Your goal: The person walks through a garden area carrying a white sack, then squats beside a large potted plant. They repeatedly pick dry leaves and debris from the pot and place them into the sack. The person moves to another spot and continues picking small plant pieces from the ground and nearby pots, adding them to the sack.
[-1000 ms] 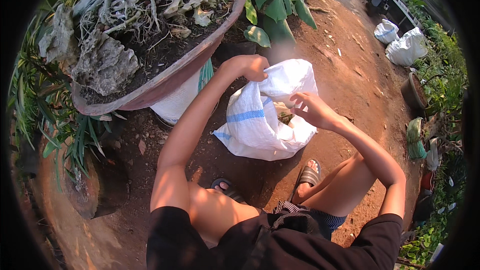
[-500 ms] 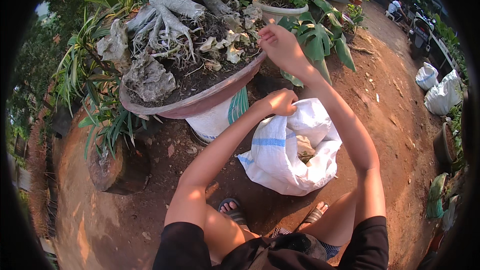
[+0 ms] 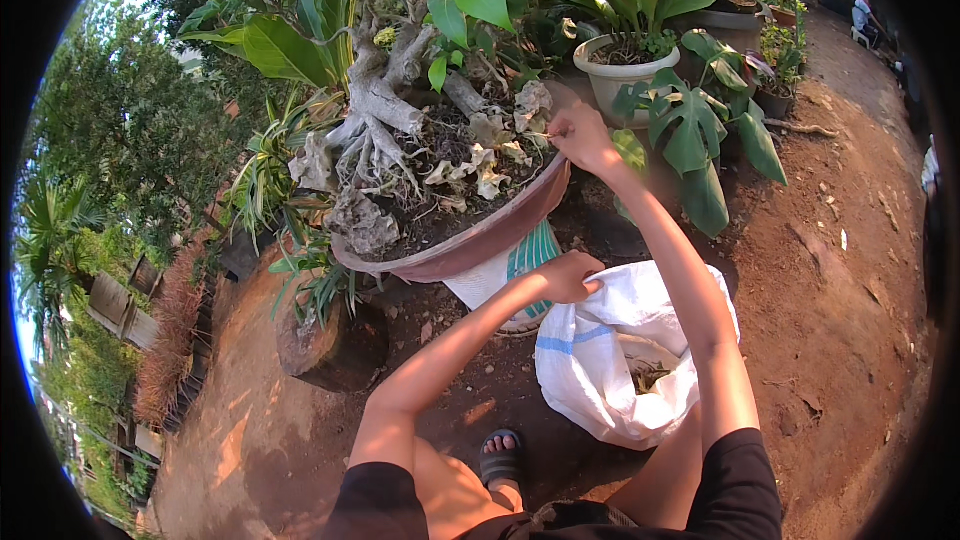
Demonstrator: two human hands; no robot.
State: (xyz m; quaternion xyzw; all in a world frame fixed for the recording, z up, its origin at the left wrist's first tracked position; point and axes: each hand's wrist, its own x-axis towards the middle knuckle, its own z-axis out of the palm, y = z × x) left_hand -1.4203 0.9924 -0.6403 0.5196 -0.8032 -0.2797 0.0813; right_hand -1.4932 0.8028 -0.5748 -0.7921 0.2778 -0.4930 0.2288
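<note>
Now the right hand has risen from the white sack to the shallow planter, fingers pinching dry leaf litter; the left hand still grips the sack's rim, holding its mouth open below.

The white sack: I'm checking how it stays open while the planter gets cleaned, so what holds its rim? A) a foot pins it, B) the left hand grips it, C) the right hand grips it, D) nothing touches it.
B: the left hand is closed on the rim of the white sack, while the right hand reaches up among dry leaves in the large shallow planter.
</note>
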